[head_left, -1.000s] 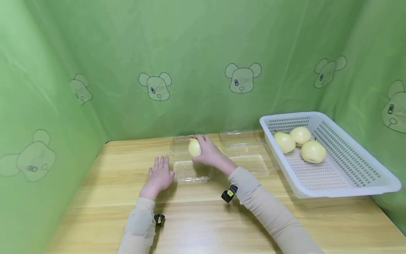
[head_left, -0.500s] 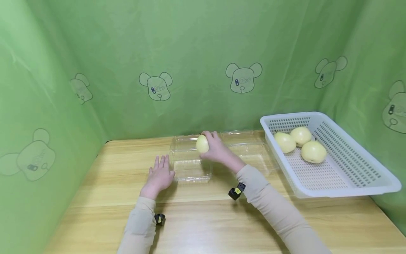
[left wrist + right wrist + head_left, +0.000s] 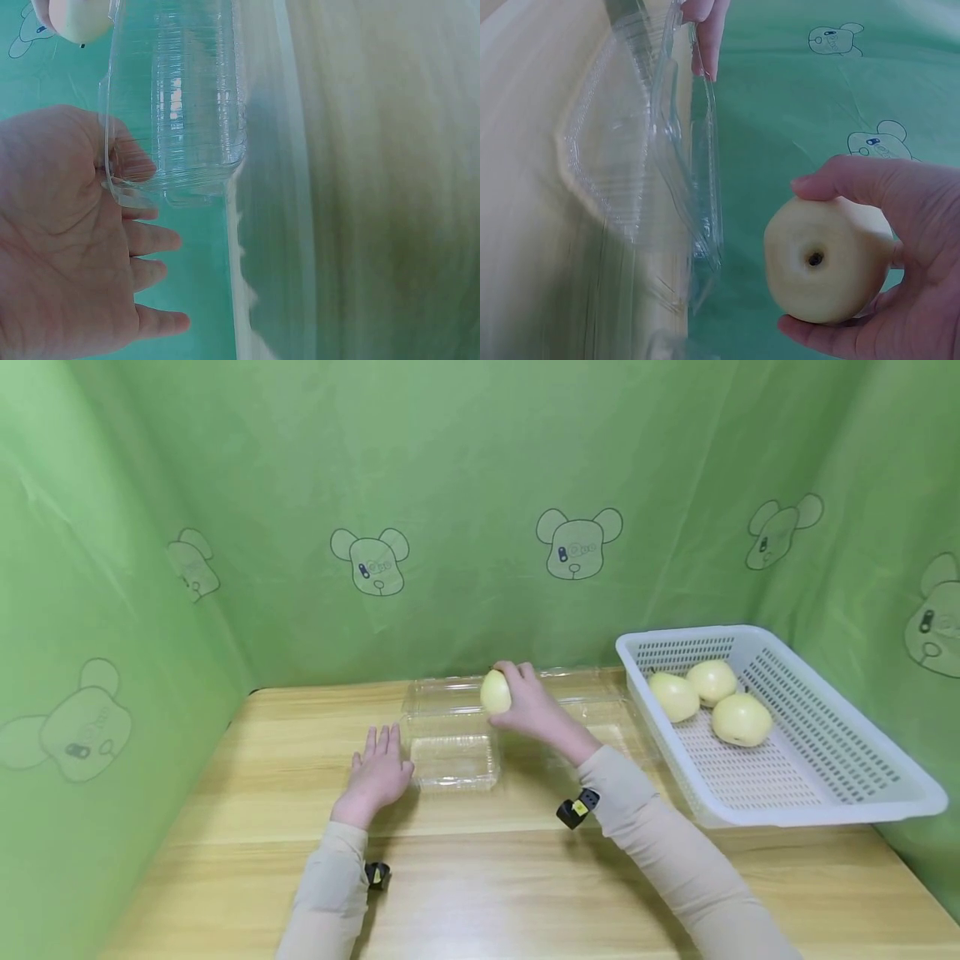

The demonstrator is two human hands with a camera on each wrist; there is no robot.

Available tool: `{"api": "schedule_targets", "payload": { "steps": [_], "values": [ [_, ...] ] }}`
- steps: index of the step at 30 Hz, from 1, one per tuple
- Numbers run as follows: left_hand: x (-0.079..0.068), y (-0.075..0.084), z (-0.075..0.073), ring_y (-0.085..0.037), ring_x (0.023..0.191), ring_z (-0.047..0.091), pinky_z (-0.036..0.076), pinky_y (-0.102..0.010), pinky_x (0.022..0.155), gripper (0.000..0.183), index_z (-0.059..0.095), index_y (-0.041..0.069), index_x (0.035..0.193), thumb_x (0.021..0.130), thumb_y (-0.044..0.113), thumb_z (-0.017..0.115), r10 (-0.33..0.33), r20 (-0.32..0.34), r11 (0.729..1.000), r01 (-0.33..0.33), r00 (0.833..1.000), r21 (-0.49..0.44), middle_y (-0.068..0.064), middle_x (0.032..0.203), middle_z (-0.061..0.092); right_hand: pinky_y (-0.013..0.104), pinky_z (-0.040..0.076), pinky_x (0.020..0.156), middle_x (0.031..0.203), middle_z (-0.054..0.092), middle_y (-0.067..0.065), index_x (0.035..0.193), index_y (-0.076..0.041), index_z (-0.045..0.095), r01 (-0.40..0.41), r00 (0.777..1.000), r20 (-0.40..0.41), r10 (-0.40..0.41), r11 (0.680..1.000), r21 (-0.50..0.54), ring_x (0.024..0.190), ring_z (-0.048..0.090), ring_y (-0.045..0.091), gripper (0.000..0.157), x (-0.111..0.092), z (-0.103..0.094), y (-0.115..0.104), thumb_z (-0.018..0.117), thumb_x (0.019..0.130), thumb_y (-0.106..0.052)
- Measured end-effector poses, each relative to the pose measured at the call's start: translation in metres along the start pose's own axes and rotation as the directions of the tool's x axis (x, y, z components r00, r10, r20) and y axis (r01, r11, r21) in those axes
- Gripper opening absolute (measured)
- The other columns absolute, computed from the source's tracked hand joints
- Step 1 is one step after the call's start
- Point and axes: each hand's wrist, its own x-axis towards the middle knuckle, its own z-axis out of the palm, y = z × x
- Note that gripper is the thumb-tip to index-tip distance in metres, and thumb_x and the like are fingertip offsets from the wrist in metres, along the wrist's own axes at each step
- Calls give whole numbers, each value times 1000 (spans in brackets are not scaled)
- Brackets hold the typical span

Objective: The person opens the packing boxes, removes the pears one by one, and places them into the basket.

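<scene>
My right hand (image 3: 534,706) grips a pale yellow pear (image 3: 495,693) and holds it up between two clear plastic containers. The right wrist view shows the pear (image 3: 821,259) from its blossom end, with thumb and fingers curled round its sides. My left hand (image 3: 380,772) lies at the left side of the left clear container (image 3: 453,764), fingers straight. In the left wrist view the thumb touches the wall of that container (image 3: 187,97). The right clear container (image 3: 603,735) is partly hidden behind my right hand and wrist. Both containers have their lids folded back toward the curtain.
A white plastic basket (image 3: 817,817) stands at the right of the wooden table (image 3: 480,893). Three pears (image 3: 741,719) lie in its far left part. A green curtain (image 3: 465,460) with bear-head prints encloses the table at the back and sides.
My right hand has carried the pear to the right and slightly up, away from above the left container. My left hand has stayed in place.
</scene>
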Motion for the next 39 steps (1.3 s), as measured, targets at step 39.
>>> {"api": "schedule_targets", "payload": {
  "steps": [39],
  "values": [
    [1, 0, 2, -38, 152, -2, 7, -66, 119, 71, 5, 4, 156, 101, 32, 38, -10, 15, 1000, 10, 1000, -20, -20, 163, 9, 68, 49, 90, 138, 39, 32, 146, -6, 35, 21, 994, -103, -40, 984, -176, 114, 53, 51, 91, -37, -74, 27, 79, 66, -18]
  ]
}}
